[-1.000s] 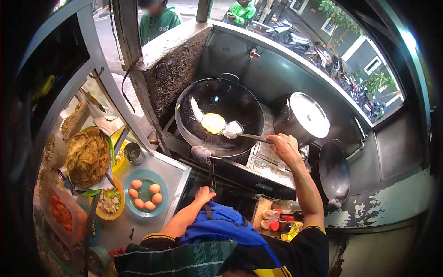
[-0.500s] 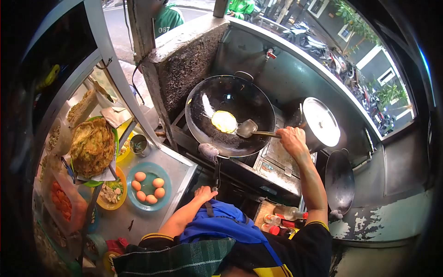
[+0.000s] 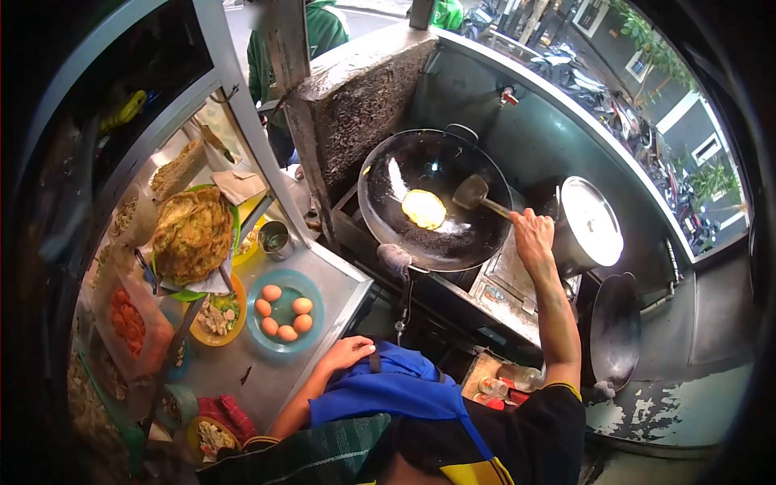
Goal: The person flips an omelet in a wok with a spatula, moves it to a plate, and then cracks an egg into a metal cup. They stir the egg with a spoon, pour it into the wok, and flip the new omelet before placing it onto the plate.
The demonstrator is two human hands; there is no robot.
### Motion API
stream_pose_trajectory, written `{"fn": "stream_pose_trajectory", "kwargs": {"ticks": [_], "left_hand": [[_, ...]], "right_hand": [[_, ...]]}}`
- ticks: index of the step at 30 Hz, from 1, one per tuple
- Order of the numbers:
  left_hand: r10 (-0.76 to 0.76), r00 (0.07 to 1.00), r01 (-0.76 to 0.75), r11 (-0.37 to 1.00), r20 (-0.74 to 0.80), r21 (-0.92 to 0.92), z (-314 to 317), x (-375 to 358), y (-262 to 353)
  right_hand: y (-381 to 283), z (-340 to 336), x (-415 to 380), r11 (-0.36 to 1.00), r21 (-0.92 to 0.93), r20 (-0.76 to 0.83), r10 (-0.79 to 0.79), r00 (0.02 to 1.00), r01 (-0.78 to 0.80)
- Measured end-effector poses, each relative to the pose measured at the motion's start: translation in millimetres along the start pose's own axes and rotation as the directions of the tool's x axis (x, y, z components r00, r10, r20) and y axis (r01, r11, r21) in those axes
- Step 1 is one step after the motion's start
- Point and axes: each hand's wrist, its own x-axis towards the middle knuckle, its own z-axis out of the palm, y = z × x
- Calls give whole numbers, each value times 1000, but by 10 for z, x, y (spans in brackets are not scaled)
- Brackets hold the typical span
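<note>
My right hand (image 3: 533,236) grips the handle of a metal wok spatula (image 3: 470,192). The spatula's blade is over the right side of a large dark wok (image 3: 483,236), apart from the food. A round yellow egg omelette (image 3: 423,209) lies in the wok, with a bright streak beside it. My left hand (image 3: 349,354) holds nothing; its fingers are extended at the edge of a blue apron (image 3: 388,396). The wok's cloth-wrapped handle (image 3: 394,257) points towards me, above that hand.
Several brown eggs sit on a blue plate (image 3: 257,338) at left. Near it are a stack of fried omelettes (image 3: 192,234), a yellow bowl (image 3: 239,323) and a metal cup (image 3: 276,241). A lidded pot (image 3: 592,222) and another wok (image 3: 616,331) stand right. A person in green (image 3: 327,32) is outside.
The spatula has drawn back from the omelette, up and to the right. My left hand has left the small knob below the wok and moved back to the apron. The view has shifted.
</note>
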Motion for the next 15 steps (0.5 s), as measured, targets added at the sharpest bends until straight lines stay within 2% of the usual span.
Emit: {"fn": "stream_pose_trajectory", "kwargs": {"ticks": [3, 5, 8, 9, 10, 13, 14, 15], "left_hand": [[-39, 999, 39, 999, 6, -27, -73, -207, 27], [47, 997, -48, 999, -53, -23, -60, -317, -18], [48, 996, -43, 997, -80, 62, -107, -487, 135], [48, 994, -45, 998, -99, 37, -131, -534, 126], [43, 992, -43, 999, -122, 9, -128, -613, 91], [-30, 989, 30, 1000, -146, -6, -190, -794, 53], [-21, 988, 20, 1000, -153, -10, -203, -827, 6], [-9, 988, 7, 1000, -157, -11, -211, -878, -35]], "right_hand": [[-85, 163, 14, 996, 76, -15, 41, 999, -39], [-194, 237, -18, 962, 271, -3, 33, 999, -31], [-350, 369, -74, 925, 379, -1, -5, 1000, 5], [-361, 424, -78, 913, 406, 121, -16, 993, -35], [-431, 304, -125, 920, 389, 148, -28, 989, -32], [-426, 162, -203, 931, 364, 167, -44, 985, -20], [-408, 125, -210, 923, 380, 210, -19, 978, -64], [-340, 252, -250, 911, 410, 173, -27, 985, -47]]}}
